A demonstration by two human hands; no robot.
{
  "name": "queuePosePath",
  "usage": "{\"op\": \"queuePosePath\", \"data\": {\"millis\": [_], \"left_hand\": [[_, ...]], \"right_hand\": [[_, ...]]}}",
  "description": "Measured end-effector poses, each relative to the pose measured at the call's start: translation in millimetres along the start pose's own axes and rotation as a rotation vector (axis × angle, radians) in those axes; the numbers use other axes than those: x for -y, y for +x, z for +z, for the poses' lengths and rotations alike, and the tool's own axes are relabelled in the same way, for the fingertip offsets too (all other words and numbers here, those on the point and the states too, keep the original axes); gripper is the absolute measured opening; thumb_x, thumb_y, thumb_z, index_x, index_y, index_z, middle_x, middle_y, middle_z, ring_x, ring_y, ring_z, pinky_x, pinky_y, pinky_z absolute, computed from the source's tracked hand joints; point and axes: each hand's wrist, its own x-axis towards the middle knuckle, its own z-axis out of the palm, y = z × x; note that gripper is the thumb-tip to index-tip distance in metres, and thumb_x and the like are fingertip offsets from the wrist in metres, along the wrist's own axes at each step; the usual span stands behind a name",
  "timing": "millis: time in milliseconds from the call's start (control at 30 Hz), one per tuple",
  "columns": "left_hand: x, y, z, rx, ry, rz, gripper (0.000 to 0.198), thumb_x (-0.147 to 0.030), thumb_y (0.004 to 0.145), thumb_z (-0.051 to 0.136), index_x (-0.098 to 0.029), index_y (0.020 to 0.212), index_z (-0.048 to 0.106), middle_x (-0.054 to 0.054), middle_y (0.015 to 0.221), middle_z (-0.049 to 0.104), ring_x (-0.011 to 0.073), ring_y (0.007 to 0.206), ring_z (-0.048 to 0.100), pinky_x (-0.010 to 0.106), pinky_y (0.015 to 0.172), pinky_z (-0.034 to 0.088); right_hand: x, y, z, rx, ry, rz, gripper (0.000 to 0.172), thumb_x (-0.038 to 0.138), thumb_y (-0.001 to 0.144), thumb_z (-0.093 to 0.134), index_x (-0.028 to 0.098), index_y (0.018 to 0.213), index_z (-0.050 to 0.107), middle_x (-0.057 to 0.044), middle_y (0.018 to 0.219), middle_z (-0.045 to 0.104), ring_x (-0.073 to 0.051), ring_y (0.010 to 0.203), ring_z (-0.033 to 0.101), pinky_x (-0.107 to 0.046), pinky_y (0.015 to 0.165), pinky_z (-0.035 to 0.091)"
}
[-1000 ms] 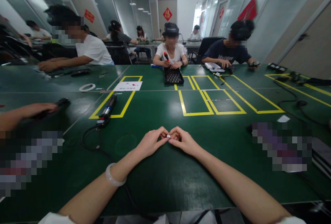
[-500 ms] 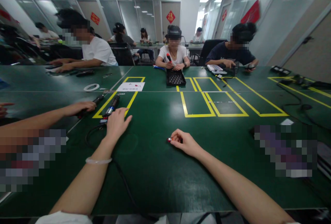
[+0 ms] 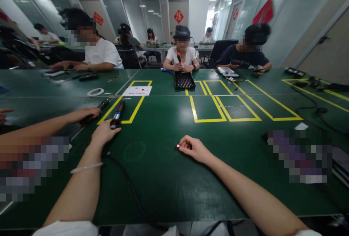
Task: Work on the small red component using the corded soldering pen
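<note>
My left hand (image 3: 105, 132) is closed around the near end of a black cylindrical tool (image 3: 119, 112) with a blue and silver band. The tool lies on the green table inside a yellow-taped rectangle, and most of my left fingers are hidden. A black cable (image 3: 128, 181) runs from near my left wrist toward the table's front edge. My right hand (image 3: 194, 149) rests on the table, its thumb and fingers pinching a small red piece (image 3: 177, 146) with a white part. The piece is too small to name.
A co-worker's hand (image 3: 87, 114) grips another dark tool to the left. A white paper (image 3: 137, 90) and a white ring (image 3: 95, 92) lie farther back. Across the table, a person works at a black compartment tray (image 3: 185, 86). Yellow tape outlines (image 3: 209, 121) mark the tabletop.
My left hand has moved left and back toward me, from lying over the tool's near end to closing around it. My right hand stays in place with the small red piece.
</note>
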Motion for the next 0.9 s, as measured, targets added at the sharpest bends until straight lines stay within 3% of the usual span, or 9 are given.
{"op": "queuePosePath", "data": {"millis": [100,267,467,633,900], "left_hand": [[-17,-4,-0.1,0.029,0.104,-0.049,0.069,-0.056,0.074,0.058,-0.016,0.131,0.05,0.023,0.127,0.054,0.0396,0.11,0.057,0.046,0.08,0.049],[-60,-21,8.8,0.059,0.088,0.073,0.071,-0.054,0.076,0.057,-0.015,0.134,0.046,0.02,0.132,0.051,0.0358,0.109,0.058,0.041,0.083,0.048],[-129,-55,23.2,0.075,0.025,0.319,0.065,-0.047,0.078,0.058,-0.019,0.134,0.044,0.013,0.131,0.051,0.0293,0.11,0.058,0.036,0.086,0.048],[-177,-90,29.8,0.111,-0.073,0.539,0.062,-0.042,0.077,0.061,-0.022,0.133,0.044,0.011,0.132,0.051,0.0293,0.11,0.057,0.038,0.089,0.046],[-211,-128,33.3,0.227,-0.233,0.788,0.063,-0.034,0.078,0.062,-0.025,0.137,0.042,0.01,0.136,0.047,0.0284,0.114,0.054,0.039,0.095,0.043]], "right_hand": [[0,0,0,0.002,0.001,-0.003,0.018,0.032,0.084,0.064,0.016,0.09,0.057,0.002,0.072,0.058,-0.01,0.064,0.053,-0.022,0.06,0.042],[-4,2,1,-0.002,0.003,-0.02,0.016,0.028,0.084,0.063,0.017,0.092,0.056,0.002,0.072,0.057,-0.01,0.063,0.053,-0.022,0.059,0.042],[-5,3,1,-0.031,-0.024,-0.024,0.016,0.027,0.083,0.063,0.017,0.092,0.054,0.004,0.069,0.056,-0.01,0.06,0.052,-0.021,0.057,0.041],[-8,3,0,-0.08,-0.087,-0.042,0.015,0.028,0.084,0.063,0.018,0.09,0.052,0.005,0.067,0.054,-0.01,0.057,0.049,-0.021,0.055,0.039],[-11,2,2,-0.103,-0.311,-0.044,0.012,0.021,0.082,0.063,0.02,0.086,0.052,0.006,0.065,0.053,-0.01,0.056,0.049,-0.02,0.055,0.035]]}}
